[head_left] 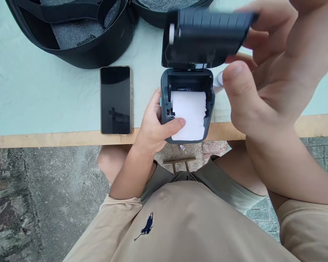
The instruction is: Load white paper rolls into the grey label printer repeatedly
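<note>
A small dark portable printer (211, 109) is in my left hand (155, 127), near the table's front edge. My left fingers wrap its left side, and the thumb presses on the white paper roll (190, 105) inside. One side of the paper has a ragged edge. The printer's black lid (207, 40) stands raised on its hinge, slightly blurred. My right hand (265, 65) is at the lid's right edge, thumb apart from the fingers and nothing between them. Some right fingertips are hidden behind the lid, so I cannot tell whether they touch it.
A phone (116, 100) lies dark-screened left of the printer. Behind it stands an open black zipped case (98, 51) with grey foam, and a second foam-lined part (150, 14) beside it. A white round object (220, 78) is partly hidden by my right thumb. Pale green cloth (43, 98) covers the table.
</note>
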`<state>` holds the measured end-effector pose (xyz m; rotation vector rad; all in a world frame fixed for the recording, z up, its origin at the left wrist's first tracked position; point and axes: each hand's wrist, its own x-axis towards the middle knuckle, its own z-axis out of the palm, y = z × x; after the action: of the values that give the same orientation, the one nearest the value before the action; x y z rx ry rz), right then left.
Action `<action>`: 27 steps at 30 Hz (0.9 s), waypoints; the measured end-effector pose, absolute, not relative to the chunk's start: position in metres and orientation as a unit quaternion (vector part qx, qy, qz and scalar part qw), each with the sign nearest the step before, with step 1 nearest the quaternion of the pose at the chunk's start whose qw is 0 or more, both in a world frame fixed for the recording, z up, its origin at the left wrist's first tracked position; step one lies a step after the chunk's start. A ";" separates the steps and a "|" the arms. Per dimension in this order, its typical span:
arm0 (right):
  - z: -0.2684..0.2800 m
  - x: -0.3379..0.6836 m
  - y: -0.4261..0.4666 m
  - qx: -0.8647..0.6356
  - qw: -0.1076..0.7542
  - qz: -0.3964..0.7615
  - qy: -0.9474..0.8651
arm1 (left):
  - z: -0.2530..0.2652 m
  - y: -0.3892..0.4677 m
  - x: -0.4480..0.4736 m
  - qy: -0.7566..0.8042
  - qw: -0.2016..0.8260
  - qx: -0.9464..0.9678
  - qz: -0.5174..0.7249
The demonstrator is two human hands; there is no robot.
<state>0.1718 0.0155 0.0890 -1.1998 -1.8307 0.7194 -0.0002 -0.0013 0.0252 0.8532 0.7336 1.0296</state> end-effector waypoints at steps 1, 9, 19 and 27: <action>0.085 0.172 0.016 -0.467 0.425 0.243 -0.736 | 0.026 -0.001 0.000 0.337 0.719 0.387 0.468; 0.062 0.177 0.011 -0.382 0.365 0.169 -0.832 | 0.024 -0.004 0.000 0.334 0.719 0.367 0.487; 0.062 0.161 -0.005 -0.442 0.388 0.269 -0.762 | 0.028 -0.004 0.004 0.311 0.710 0.346 0.529; 0.064 0.160 -0.005 -0.437 0.366 0.364 -0.737 | 0.030 -0.005 0.005 0.337 0.689 0.375 0.520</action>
<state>0.1601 -0.0051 0.0638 -1.1230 -1.8942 0.9348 0.0053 -0.0048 0.0301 0.8385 0.7544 1.1634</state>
